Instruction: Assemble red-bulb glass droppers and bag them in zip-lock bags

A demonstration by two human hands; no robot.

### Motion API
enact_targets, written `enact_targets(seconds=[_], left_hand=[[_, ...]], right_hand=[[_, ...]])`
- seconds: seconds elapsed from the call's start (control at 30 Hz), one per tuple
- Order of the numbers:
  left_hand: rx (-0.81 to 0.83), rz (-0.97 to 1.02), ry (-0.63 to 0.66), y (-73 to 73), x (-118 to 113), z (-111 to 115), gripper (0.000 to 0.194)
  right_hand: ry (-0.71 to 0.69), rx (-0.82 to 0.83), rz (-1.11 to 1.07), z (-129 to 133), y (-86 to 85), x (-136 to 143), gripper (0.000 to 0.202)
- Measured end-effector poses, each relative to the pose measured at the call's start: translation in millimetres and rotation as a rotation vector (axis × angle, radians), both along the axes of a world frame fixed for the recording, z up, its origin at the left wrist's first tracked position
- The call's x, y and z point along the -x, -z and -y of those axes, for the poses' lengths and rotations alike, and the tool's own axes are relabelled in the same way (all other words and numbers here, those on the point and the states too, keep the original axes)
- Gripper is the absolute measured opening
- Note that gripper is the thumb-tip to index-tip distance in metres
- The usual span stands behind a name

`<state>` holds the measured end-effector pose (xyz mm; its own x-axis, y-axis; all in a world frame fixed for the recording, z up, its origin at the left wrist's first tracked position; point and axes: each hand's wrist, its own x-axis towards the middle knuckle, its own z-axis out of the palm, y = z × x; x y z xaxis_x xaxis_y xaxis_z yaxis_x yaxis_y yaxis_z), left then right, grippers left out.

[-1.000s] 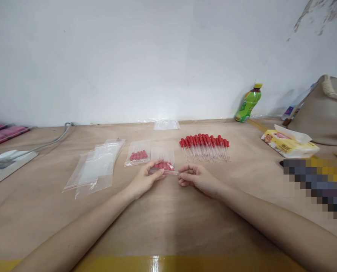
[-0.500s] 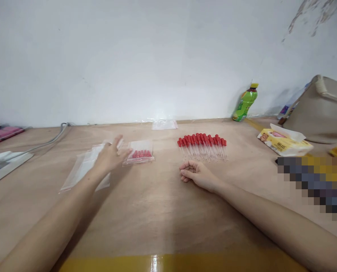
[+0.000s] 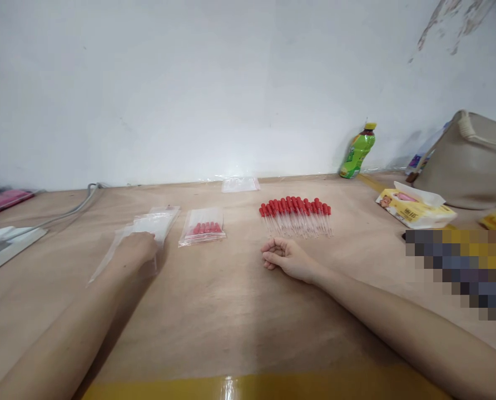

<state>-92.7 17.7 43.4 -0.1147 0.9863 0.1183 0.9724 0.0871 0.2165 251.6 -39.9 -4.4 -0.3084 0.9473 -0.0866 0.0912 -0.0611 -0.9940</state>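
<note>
At the left, my left hand [image 3: 137, 247] lies over a spread of clear plastic bags [image 3: 150, 222]; its fingers are mostly hidden behind the back of the hand. Just right of it, a clear zip bag [image 3: 202, 219] holds several red-topped droppers [image 3: 207, 228]. My right hand [image 3: 279, 254] rests palm inward on the table, fingers loosely curled, nothing visible in them. Beyond it lies a row of loose droppers [image 3: 296, 214] with red bulbs pointing to the wall and clear stems toward me.
Another clear bag [image 3: 240, 185] lies by the wall. Further right are a green bottle [image 3: 358, 151], a yellow tissue pack [image 3: 415, 210] and a beige bag [image 3: 469, 161]. A grey cable [image 3: 75, 208] and pink packages [image 3: 6, 201] are at the far left.
My left hand has drawn back from beside the filled zip bag and come down on the spread of plastic bags. My right hand has stayed in place.
</note>
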Motion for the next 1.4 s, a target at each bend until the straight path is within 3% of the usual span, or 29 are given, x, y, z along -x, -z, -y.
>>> enact_targets(seconds=[0.1,0.13,0.23,0.27,0.3,0.4,0.53,0.77,0.9,1.03,1.2,1.33,1.4], left_hand=[[-0.019,-0.099,0.063,-14.0,-24.5,10.8,0.031],[-0.04,-0.121,0.157,-16.6,-37.4,15.9,0.033],[-0.168,-0.167,0.754,-13.7,-81.7,36.7,0.042],[-0.183,-0.152,0.868,-9.3,-95.0,44.9,0.043],[-0.183,-0.15,0.903,-3.7,-105.8,52.9,0.045],[-0.145,-0.113,0.931,15.0,-121.2,70.5,0.052],[0.015,-0.043,0.978,29.7,-115.9,72.4,0.053],[0.098,-0.017,1.162,25.7,-116.8,60.2,0.05],[-0.038,0.021,1.112,27.8,-115.9,58.9,0.044],[-0.061,0.071,1.068,30.7,-111.8,59.6,0.04],[0.034,0.146,1.073,31.2,-107.9,58.2,0.039],[0.072,0.178,1.108,32.9,-105.7,56.5,0.041],[0.027,0.191,1.096,34.3,-106.8,57.0,0.039]], right_hand=[[-0.002,-0.005,-0.009,0.4,0.4,0.9,0.012],[0.002,-0.005,-0.015,0.7,0.3,1.2,0.011],[0.051,-0.038,-0.013,0.7,0.3,1.2,0.011],[0.088,-0.076,0.006,0.1,0.6,0.3,0.011],[0.135,-0.135,0.042,-0.7,1.0,-1.1,0.012],[0.234,-0.384,0.236,-4.2,2.4,-8.4,0.011],[0.125,-0.566,0.455,-6.1,2.9,-19.1,0.009],[-0.108,-0.774,0.536,0.9,-5.8,-24.5,0.01],[-0.286,-0.918,0.512,1.3,-8.0,-28.2,0.018],[-0.4,-0.928,0.571,-3.4,-5.9,-33.2,0.026],[-0.363,-0.84,0.713,-6.1,-6.3,-38.8,0.035],[-0.346,-0.75,0.671,-10.1,-14.2,-45.4,0.03],[-0.269,-0.699,0.636,-18.6,-18.9,-48.5,0.022]])
